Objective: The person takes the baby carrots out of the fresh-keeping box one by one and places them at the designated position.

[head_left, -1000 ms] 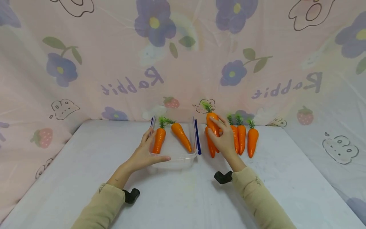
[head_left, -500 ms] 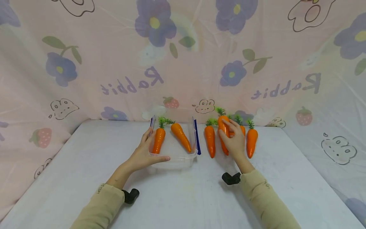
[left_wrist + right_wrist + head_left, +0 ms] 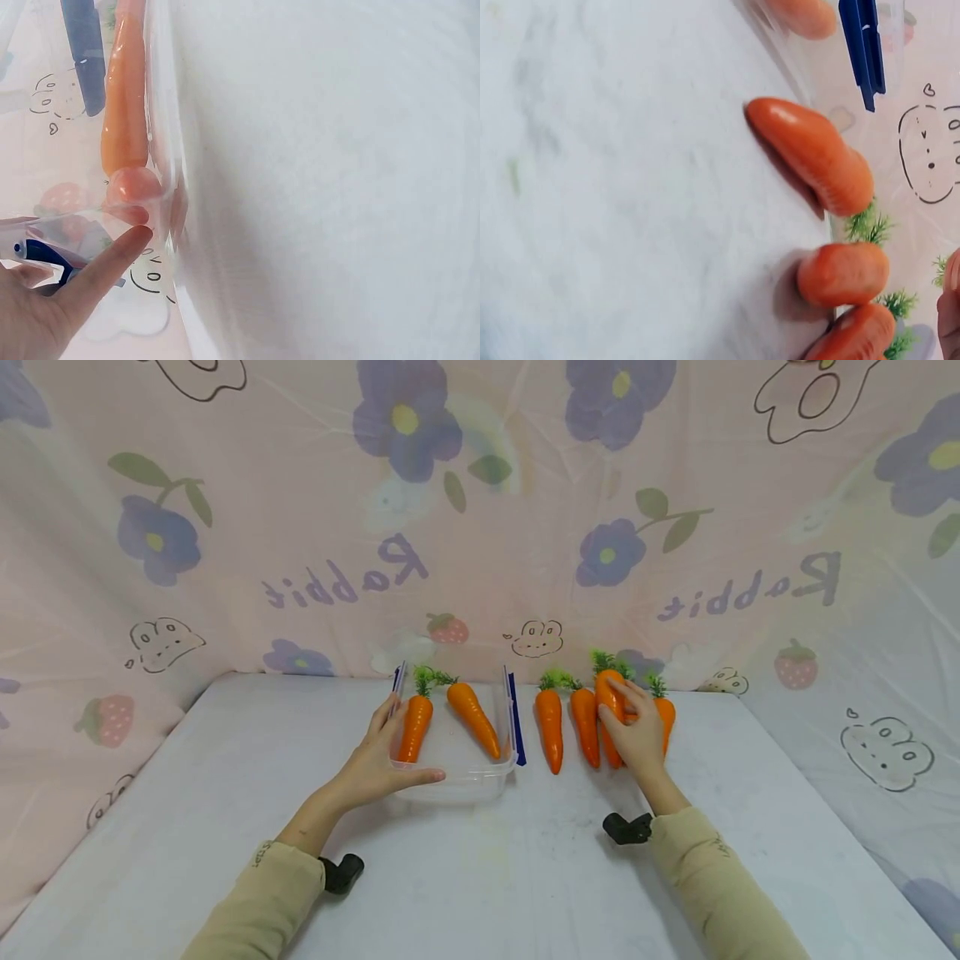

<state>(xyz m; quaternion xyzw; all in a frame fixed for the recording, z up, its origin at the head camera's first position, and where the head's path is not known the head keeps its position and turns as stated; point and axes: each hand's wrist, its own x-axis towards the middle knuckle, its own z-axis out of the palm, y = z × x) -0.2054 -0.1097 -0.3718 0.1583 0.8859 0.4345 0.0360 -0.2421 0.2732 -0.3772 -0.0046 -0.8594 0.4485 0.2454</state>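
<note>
My left hand [image 3: 366,773] rests on the near-left corner of a clear plastic container [image 3: 491,770], its thumb straight along the front and its fingers along the left side. Inside lie two orange toy carrots, the left carrot [image 3: 416,727] and the tilted right carrot [image 3: 474,718]. My right hand [image 3: 639,727] holds another carrot [image 3: 609,687] by its upper part, over the row to the right. Left of it lie a carrot [image 3: 550,727] and a second carrot [image 3: 584,727]. The hand partly hides the carrots behind it, including the rightmost carrot [image 3: 668,714].
Blue latches stick out at the container's sides; the right latch [image 3: 516,718] faces the carrot row. A white table [image 3: 480,877] carries everything. Behind it hangs a printed cloth [image 3: 480,527] with flowers and rabbits. Both wrists bear a black mount, such as the right mount [image 3: 627,829].
My right hand has moved to the right along the row with the held carrot, uncovering the two leftmost carrots there. The left hand and the container stay in place.
</note>
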